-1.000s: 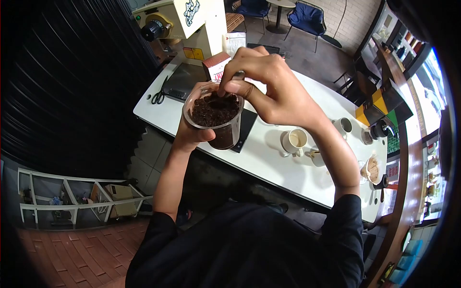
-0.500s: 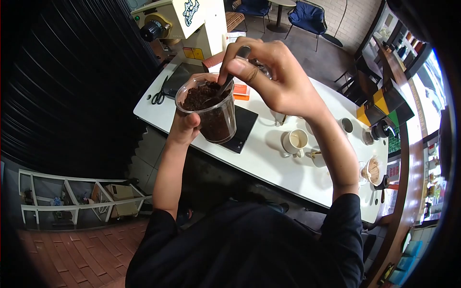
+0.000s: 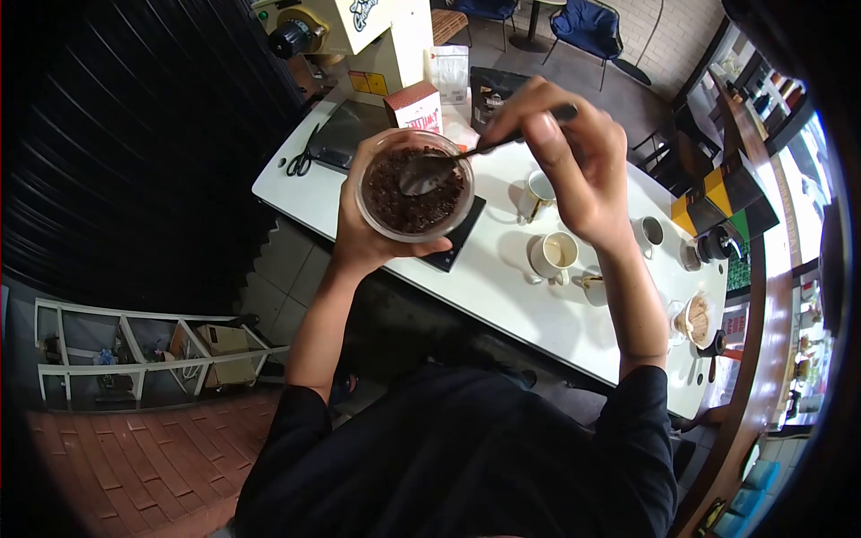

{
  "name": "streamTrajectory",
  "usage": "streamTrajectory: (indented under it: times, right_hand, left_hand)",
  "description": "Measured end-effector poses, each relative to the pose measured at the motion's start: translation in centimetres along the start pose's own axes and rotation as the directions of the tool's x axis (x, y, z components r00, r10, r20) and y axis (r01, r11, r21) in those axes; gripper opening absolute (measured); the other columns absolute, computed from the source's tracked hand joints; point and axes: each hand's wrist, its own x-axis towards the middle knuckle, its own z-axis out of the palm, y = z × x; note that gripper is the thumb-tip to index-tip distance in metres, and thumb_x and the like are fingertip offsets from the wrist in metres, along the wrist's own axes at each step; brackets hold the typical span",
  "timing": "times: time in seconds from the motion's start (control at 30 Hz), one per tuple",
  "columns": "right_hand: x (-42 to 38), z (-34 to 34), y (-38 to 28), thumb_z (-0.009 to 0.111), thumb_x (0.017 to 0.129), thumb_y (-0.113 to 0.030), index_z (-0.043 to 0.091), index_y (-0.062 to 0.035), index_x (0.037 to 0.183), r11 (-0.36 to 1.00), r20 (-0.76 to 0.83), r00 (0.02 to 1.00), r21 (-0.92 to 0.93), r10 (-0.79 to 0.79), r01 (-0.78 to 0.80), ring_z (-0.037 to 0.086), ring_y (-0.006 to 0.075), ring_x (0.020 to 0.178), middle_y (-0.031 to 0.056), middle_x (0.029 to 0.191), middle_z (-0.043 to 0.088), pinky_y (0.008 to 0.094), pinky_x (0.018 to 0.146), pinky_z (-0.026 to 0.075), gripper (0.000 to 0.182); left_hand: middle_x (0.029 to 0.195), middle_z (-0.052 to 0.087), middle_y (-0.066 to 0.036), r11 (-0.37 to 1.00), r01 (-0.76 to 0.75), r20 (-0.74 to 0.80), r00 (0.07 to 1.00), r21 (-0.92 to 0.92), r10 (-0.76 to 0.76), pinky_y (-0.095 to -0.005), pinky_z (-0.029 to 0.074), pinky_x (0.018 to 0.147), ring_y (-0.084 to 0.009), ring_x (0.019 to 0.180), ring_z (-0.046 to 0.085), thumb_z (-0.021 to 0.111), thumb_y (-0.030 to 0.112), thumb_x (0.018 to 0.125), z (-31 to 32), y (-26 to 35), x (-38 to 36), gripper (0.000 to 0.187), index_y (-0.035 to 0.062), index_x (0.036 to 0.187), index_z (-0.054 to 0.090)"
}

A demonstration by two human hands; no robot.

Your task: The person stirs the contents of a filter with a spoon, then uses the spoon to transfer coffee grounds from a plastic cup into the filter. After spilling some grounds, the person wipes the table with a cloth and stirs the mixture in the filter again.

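A clear plastic cup (image 3: pixel 414 230) of dark brown, crumbly stuff that looks like coffee grounds (image 3: pixel 395 199) is held above the table, its mouth tipped toward me. My left hand (image 3: pixel 360 235) wraps round it from the left and below, the thumb along the near side. Between the thumb and fingers of my right hand (image 3: pixel 574 152) is the handle of a metal spoon (image 3: pixel 432 173), whose bowl lies over the grounds. Whether the bowl touches them is hard to tell. Under the cup, a black scale (image 3: pixel 462 240) is partly hidden.
On the white table (image 3: pixel 502 296) stand several mugs, one a cream mug (image 3: pixel 553 256). Scissors (image 3: pixel 302 161) lie at the left, near a cream machine (image 3: pixel 381 54). Behind the cup are a box (image 3: pixel 417 108) and a pouch (image 3: pixel 448 72). A paper filter (image 3: pixel 696 318) sits far right.
The cup has tipped toward me, showing more of its contents. My right hand has moved right, and the spoon has swung from steep in the cup to nearly level across its mouth.
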Motion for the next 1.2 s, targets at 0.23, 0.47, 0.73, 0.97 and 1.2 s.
streamTrajectory:
  times: [0.23,0.47,0.73,0.97,1.2]
  right_hand:
    - [-6.7,-3.0,-3.0,0.057,0.096,-0.009,0.066,0.0021,0.094,0.984,-0.089,0.992,-0.148,0.091,-0.103,0.066,0.0247,0.08,0.0119,0.088,0.072,0.0344,0.077,0.051,0.015]
    - [-12.3,-7.2,-6.2,0.059,0.1,-0.018,0.065,0.0034,0.095,0.938,-0.259,0.944,-0.228,0.202,-0.263,0.066,0.0233,0.079,0.0143,0.087,0.071,0.0331,0.075,0.052,0.023]
    - [-19.5,-12.1,-10.4,0.05,0.105,-0.02,0.064,0.0035,0.099,0.867,-0.5,0.787,-0.132,0.361,-0.481,0.061,0.0137,0.082,0.0123,0.094,0.071,0.0263,0.073,0.048,0.028]
    - [-24.3,-17.4,-11.5,0.046,0.107,-0.02,0.057,0.0037,0.104,0.846,-0.638,0.593,0.184,0.49,-0.5,0.057,0.0146,0.085,0.0158,0.098,0.064,0.0281,0.076,0.043,0.027]
    - [-27.7,-24.5,-14.4,0.046,0.108,-0.02,0.057,0.0037,0.107,0.863,-0.667,0.601,0.133,0.441,-0.487,0.054,0.0136,0.084,0.015,0.1,0.063,0.0283,0.079,0.045,0.027]
  left_hand:
    - [0.121,0.065,-0.015,0.976,-0.155,0.065,0.987,0.154,0.147,-0.0386,0.054,0.099,-0.0249,0.112,0.066,0.101,0.029,0.053,4.7,-0.6,-1.2,0.107,-0.0001,0.137,0.041]
    - [0.123,0.063,-0.018,0.985,-0.169,0.235,0.959,0.025,0.158,-0.0372,0.055,0.098,-0.0261,0.111,0.067,0.1,0.034,0.054,12.0,-2.1,-0.9,0.108,-0.0044,0.136,0.042]
    - [0.127,0.061,-0.017,0.986,-0.155,0.352,0.92,-0.069,0.169,-0.0383,0.053,0.103,-0.0249,0.116,0.065,0.101,0.036,0.052,20.6,-1.5,-0.9,0.11,-0.0046,0.137,0.043]
    - [0.135,0.052,-0.009,0.854,0.319,0.445,0.888,-0.412,-0.117,-0.0367,0.042,0.112,-0.0225,0.126,0.055,0.101,0.037,0.049,28.6,-2.2,-0.9,0.11,0.002,0.138,0.045]
    - [0.132,0.055,-0.009,0.891,0.311,0.473,0.872,-0.332,-0.127,-0.0369,0.042,0.112,-0.0218,0.126,0.054,0.101,0.041,0.046,35.5,-0.8,-0.4,0.115,0.0028,0.139,0.045]
